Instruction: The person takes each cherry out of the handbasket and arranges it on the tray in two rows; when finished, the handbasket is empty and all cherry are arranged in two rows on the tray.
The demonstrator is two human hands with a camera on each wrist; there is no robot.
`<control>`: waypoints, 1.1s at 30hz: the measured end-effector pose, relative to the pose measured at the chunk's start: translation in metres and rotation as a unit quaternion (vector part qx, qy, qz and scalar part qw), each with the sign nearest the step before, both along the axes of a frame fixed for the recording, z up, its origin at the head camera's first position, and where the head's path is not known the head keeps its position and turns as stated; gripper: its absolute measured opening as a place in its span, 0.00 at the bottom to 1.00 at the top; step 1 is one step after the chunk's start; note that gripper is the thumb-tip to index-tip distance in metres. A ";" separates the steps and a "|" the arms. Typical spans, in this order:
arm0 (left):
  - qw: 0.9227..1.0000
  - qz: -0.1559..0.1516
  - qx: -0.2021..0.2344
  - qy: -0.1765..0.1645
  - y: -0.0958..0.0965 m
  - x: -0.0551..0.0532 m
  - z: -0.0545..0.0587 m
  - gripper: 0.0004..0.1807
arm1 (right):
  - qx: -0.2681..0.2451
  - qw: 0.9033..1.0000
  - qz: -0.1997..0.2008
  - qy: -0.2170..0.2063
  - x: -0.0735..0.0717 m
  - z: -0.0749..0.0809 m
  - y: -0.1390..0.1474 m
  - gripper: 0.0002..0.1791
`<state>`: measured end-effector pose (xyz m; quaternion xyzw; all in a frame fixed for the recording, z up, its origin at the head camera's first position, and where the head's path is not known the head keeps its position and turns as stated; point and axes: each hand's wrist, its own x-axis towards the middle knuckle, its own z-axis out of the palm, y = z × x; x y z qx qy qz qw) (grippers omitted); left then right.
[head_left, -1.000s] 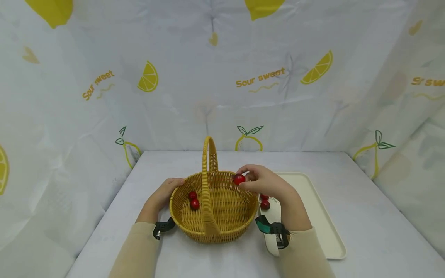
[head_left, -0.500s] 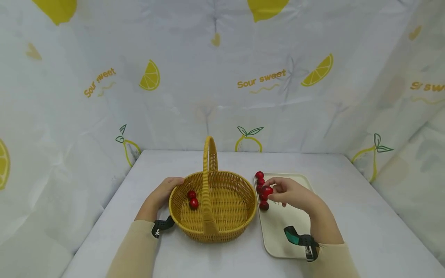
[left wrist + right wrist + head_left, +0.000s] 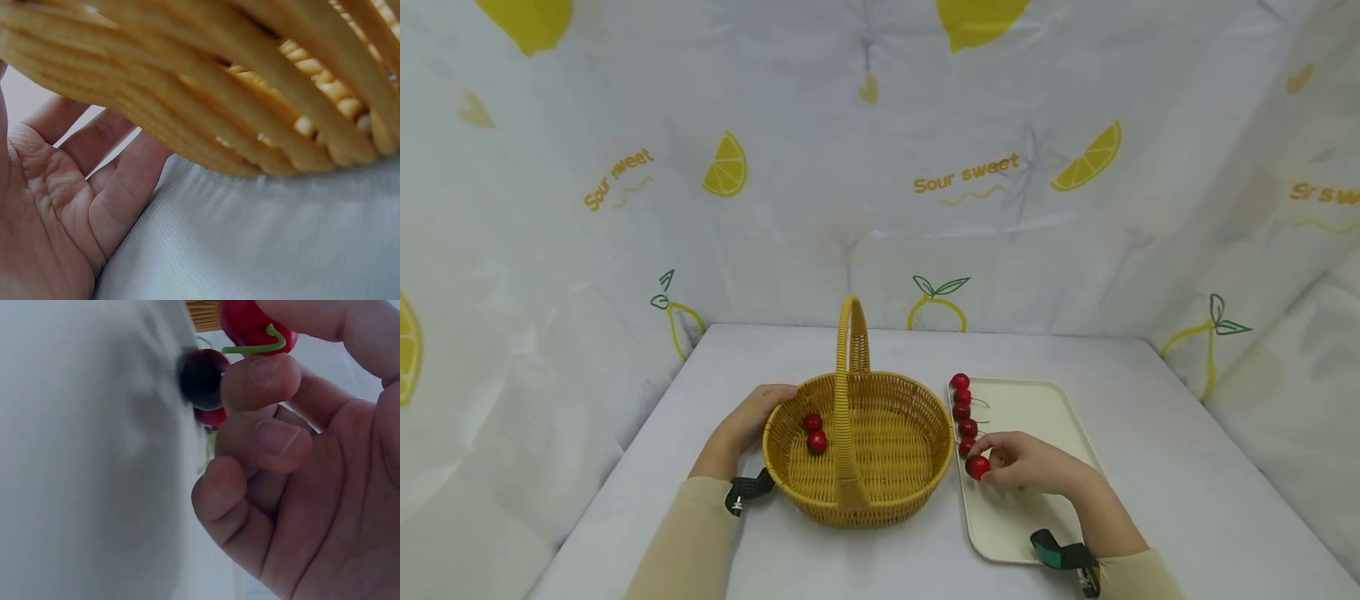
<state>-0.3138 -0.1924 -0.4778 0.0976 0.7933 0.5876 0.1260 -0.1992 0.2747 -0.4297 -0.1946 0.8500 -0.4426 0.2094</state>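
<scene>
A yellow wicker basket point(image 3: 895, 492) with a tall arched handle stands mid-table, two red cherries point(image 3: 817, 442) lying in its left half. My left hand point(image 3: 758, 417) rests against its left rim; in the left wrist view the fingers point(image 3: 128, 187) lie along the woven side. Over the left edge of a cream tray point(image 3: 1037, 525), my right hand point(image 3: 1030, 462) pinches a red cherry point(image 3: 977, 467) between thumb and fingers. The right wrist view shows that cherry's short green stem point(image 3: 259, 348). Just beyond it, several more cherries point(image 3: 961, 411) form a row along the tray's left side.
The tray lies close to the basket's right side. A white cloth covers the table point(image 3: 820, 567), and a lemon-printed white curtain point(image 3: 820, 225) hangs behind it and at both sides.
My right hand, pinching the cherry, has moved from above the basket's right rim to the right and then nearer, low over the tray. My left hand has stayed at the basket.
</scene>
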 end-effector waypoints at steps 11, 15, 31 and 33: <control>1.000 -0.010 0.008 -0.001 0.000 0.000 -0.002 0.27 | -0.005 1.000 -0.008 0.015 0.004 -0.012 -0.003 0.19; 1.000 -0.011 0.002 -0.005 0.001 -0.001 -0.002 0.28 | -0.002 1.000 -0.010 0.023 0.005 -0.014 -0.003 0.18; 1.000 -0.016 0.008 -0.014 0.000 -0.002 -0.002 0.28 | -0.015 0.996 -0.034 0.081 0.002 -0.021 -0.001 0.16; 1.000 -0.012 0.004 -0.014 0.000 -0.002 -0.002 0.29 | -0.022 0.996 -0.038 0.079 0.001 -0.022 -0.001 0.16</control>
